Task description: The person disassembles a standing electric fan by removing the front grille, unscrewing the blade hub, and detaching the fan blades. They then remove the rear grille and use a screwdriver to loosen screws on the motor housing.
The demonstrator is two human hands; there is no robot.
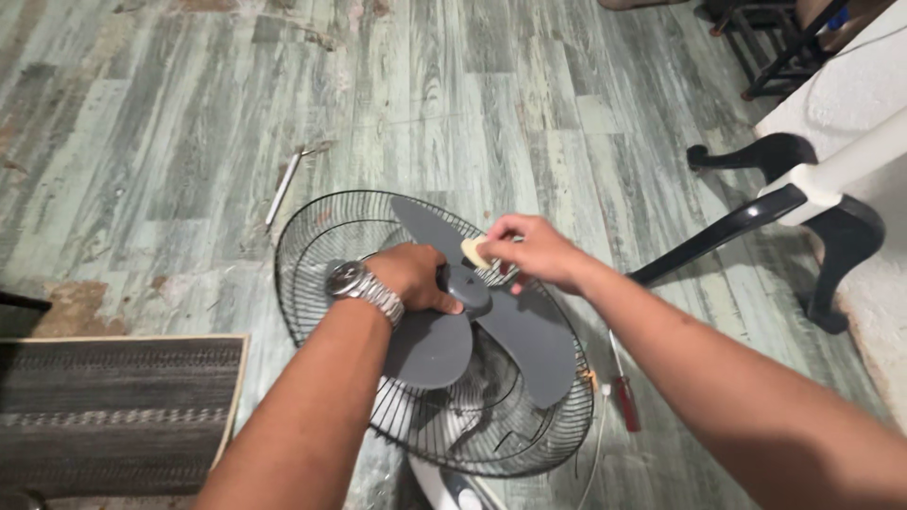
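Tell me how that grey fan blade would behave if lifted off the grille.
The grey fan blade looks like thin plastic, so probably light, with tips that flex a little. Its smooth, curved paddles may be slippery; the hub under the left hand seems the firmer grip. Set down, it might rock.

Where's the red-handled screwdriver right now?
In the head view, the red-handled screwdriver lies on the wood-look floor, just right of the fan grille, beneath the person's right forearm and beside a thin white cable.
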